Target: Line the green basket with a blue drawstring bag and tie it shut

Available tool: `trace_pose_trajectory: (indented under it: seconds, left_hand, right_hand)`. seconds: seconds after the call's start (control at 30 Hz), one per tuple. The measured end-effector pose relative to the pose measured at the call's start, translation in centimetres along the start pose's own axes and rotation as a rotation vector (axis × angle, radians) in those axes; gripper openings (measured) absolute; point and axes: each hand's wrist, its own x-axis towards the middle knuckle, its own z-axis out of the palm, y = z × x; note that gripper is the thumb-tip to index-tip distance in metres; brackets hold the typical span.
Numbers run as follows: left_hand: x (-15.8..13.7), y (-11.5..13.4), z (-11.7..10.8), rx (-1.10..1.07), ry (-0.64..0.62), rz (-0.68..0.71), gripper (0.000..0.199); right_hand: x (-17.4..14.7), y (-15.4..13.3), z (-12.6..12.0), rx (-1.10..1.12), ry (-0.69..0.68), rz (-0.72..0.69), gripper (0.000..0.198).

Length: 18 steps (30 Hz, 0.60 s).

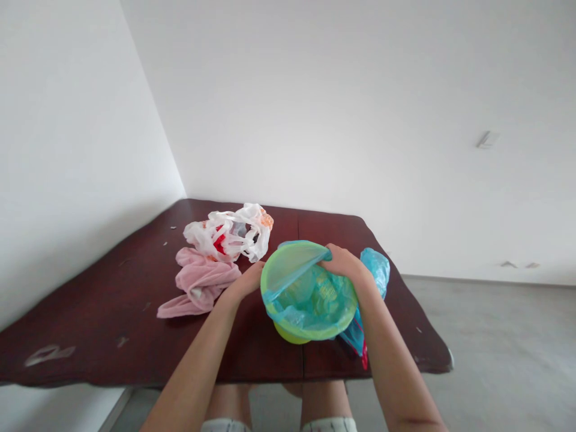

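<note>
At the near side of a dark red table (135, 270) is a green bin (292, 334) lined with a blue bag (297, 267), right of a white bag (207, 237) and pink cloth (200, 282). The right hand (341, 262) clasps the blue bag at the rim; the left hand (251, 279) is at the bin's left side, its grip hidden.

White walls (342, 120) meeting in a corner, gray floor (504, 336), dark reddish-brown table (103, 312), soft light
</note>
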Motion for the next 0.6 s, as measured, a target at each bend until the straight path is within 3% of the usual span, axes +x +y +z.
trace_pose_trajectory:
  seconds: [0.1, 0.2, 0.37, 0.47, 0.53, 0.6]
  left_hand:
    - [0.7, -1.0, 0.6, 0.007, -0.015, -0.003, 0.054]
    - [0.6, -1.7, 1.1, 0.026, 0.022, 0.021, 0.051]
    - [-1.0, -2.2, 0.9, 0.152, 0.086, 0.02, 0.034]
    - [-2.7, -2.1, -0.1, 0.245, 0.132, -0.018, 0.026]
    - [-4.1, -1.2, -1.2, 0.306, 0.186, -0.056, 0.032]
    - [-5.5, 1.0, -2.2, 0.349, 0.346, -0.06, 0.044]
  right_hand:
    - [-0.2, 0.1, 0.3, 0.001, 0.01, 0.062, 0.065]
    - [-0.7, 0.6, 1.1, 0.025, 0.099, 0.029, 0.071]
    - [-2.2, 1.8, 1.7, 0.173, 0.321, -0.273, 0.081]
    - [-4.0, 2.3, 1.3, 0.247, 0.42, -0.444, 0.065]
    - [-5.9, 2.7, 1.2, 0.286, 0.434, -0.501, 0.048]
    - [-8.3, 3.3, 1.8, 0.351, 0.458, -0.532, 0.038]
